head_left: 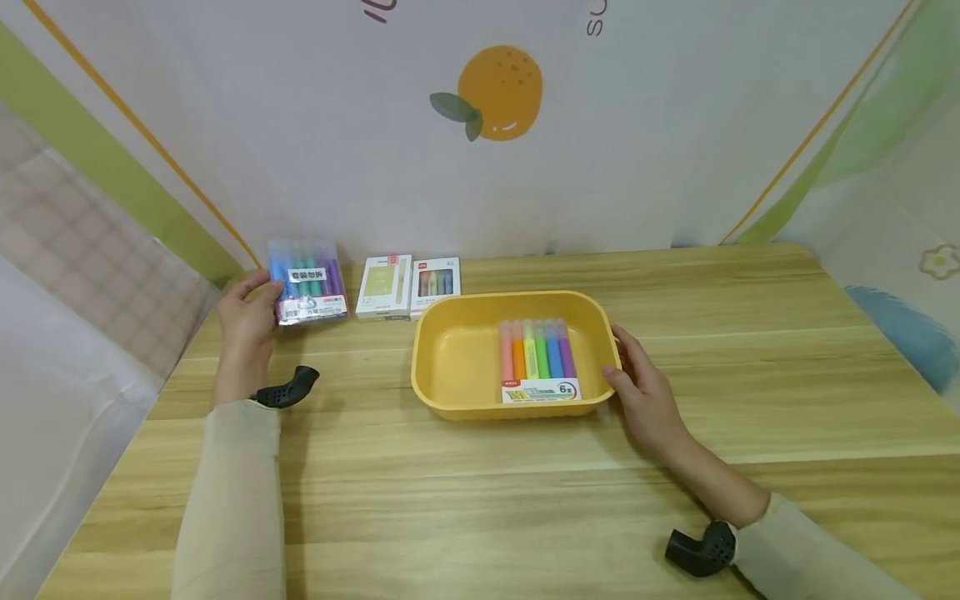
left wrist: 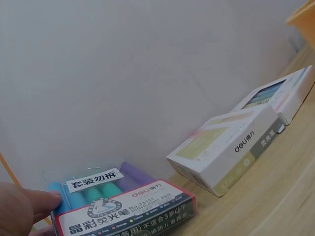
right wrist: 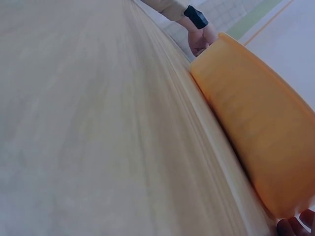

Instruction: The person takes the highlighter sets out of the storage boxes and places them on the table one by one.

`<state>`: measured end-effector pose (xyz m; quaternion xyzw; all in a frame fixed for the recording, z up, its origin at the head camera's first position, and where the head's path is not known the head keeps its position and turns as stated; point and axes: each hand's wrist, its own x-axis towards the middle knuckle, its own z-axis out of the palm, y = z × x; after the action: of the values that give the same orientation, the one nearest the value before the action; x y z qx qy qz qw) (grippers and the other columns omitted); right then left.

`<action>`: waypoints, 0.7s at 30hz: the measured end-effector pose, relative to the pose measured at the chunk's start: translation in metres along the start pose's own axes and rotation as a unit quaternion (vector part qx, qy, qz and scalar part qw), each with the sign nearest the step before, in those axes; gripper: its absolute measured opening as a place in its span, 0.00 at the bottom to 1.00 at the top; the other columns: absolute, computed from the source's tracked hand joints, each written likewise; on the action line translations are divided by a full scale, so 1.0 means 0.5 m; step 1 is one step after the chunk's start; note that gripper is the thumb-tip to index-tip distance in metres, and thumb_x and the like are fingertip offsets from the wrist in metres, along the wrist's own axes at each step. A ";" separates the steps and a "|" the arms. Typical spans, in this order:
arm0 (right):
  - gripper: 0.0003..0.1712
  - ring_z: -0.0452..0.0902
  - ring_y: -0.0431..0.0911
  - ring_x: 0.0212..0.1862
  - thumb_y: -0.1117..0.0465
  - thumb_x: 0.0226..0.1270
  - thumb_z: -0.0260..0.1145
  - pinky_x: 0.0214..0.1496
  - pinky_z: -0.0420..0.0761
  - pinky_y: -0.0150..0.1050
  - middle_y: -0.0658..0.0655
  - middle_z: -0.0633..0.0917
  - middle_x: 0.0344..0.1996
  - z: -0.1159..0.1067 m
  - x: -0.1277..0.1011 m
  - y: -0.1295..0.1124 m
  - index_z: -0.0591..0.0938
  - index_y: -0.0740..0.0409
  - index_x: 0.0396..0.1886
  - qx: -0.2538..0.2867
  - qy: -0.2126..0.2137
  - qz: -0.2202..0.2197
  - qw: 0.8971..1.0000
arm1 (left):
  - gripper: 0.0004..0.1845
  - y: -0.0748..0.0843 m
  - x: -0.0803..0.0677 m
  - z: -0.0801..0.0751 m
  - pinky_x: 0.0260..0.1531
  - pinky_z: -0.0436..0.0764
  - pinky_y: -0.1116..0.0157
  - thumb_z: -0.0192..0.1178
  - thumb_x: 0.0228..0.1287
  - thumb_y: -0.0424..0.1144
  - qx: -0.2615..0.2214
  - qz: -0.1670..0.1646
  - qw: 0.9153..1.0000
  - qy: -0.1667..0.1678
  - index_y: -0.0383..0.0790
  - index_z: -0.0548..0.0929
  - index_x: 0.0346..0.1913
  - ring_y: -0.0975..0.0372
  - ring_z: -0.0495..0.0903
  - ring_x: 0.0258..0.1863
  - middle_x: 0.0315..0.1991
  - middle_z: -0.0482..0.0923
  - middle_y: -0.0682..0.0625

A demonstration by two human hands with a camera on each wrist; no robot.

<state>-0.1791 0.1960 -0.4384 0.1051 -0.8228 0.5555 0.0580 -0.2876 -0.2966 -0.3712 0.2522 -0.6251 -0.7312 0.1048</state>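
At the far left of the head view, my left hand (head_left: 246, 321) pinches the left edge of a clear pack of highlighters (head_left: 309, 283) in blue, green and purple. The left wrist view has a finger (left wrist: 44, 200) on the blue end of that highlighter pack (left wrist: 123, 206). My right hand (head_left: 647, 396) holds the right rim of a yellow plastic basket (head_left: 457, 367), thumb at the rim and fingers outside. Inside the basket lies a second highlighter pack (head_left: 536, 354), in several colours. Only fingertips (right wrist: 290, 227) of the right hand show beside the basket in the right wrist view.
Between the left pack and the basket, a white-and-green deli box (head_left: 385, 287) lies next to a white windowed box (head_left: 437, 283) of pens. Both are near the wall curtain (head_left: 637, 167) behind the wooden table (head_left: 465, 500).
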 end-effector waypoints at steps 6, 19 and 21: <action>0.32 0.70 0.63 0.71 0.62 0.81 0.50 0.57 0.70 0.14 0.69 0.70 0.72 0.003 0.000 -0.001 0.58 0.55 0.80 0.004 -0.001 0.001 1.000 | 0.27 -0.014 0.018 -0.002 0.27 0.78 0.78 0.55 0.75 0.39 0.033 -0.036 0.999 -0.003 0.44 0.68 0.75 0.72 0.78 0.32 0.45 0.72 0.55; 0.31 0.66 0.61 0.75 0.62 0.81 0.50 0.60 0.68 0.15 0.66 0.68 0.75 0.003 0.000 0.000 0.58 0.54 0.80 0.004 -0.004 0.010 1.000 | 0.30 -0.039 0.042 -0.011 0.40 0.73 0.81 0.47 0.78 0.43 0.149 -0.047 0.987 -0.043 0.42 0.59 0.79 0.73 0.69 0.47 0.58 0.69 0.55; 0.32 0.66 0.60 0.75 0.62 0.81 0.50 0.60 0.68 0.15 0.66 0.68 0.75 0.002 0.000 0.000 0.58 0.53 0.80 0.004 -0.002 0.009 1.000 | 0.31 -0.041 0.043 -0.013 0.39 0.73 0.80 0.47 0.78 0.43 0.150 -0.049 0.986 -0.053 0.41 0.59 0.79 0.72 0.68 0.47 0.54 0.69 0.57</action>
<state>-0.1792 0.1952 -0.4388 0.0990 -0.8216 0.5590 0.0511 -0.2993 -0.3083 -0.3965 0.2561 -0.7190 -0.6461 -0.0040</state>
